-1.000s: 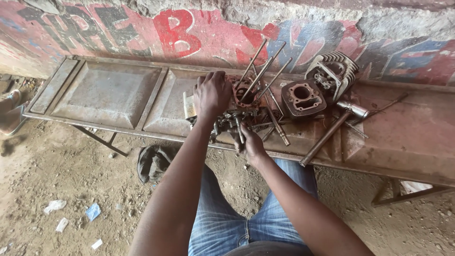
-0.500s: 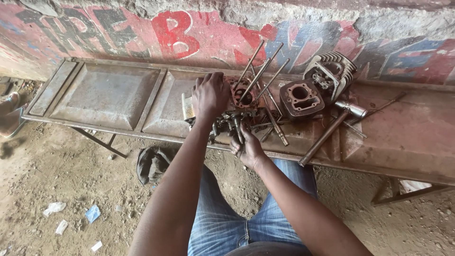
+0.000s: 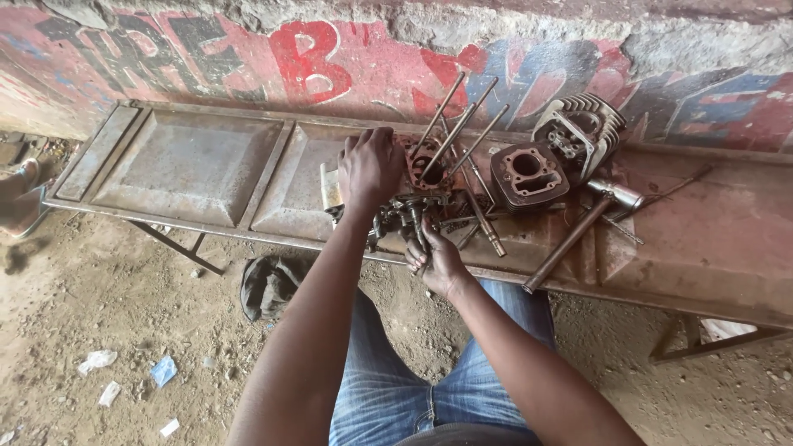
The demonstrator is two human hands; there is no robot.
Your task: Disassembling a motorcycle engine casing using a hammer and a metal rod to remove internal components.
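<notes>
I count two hands, left hand (image 3: 369, 168) and right hand (image 3: 436, 260), one hammer (image 3: 578, 231), four long rods (image 3: 459, 128) and two round engine blocks (image 3: 526, 173).

Rusty engine crankcase (image 3: 413, 194) on bench edge, long studs (image 3: 458, 124) slanting up

roadside repair workshop | rusty metal bench (image 3: 190, 165) | engine cylinder (image 3: 529, 172) | painted wall (image 3: 330, 58) | dirt floor (image 3: 99, 314)

engine case (image 3: 417, 177) on bench (image 3: 190, 165), cylinder (image 3: 529, 173) to its right
</notes>
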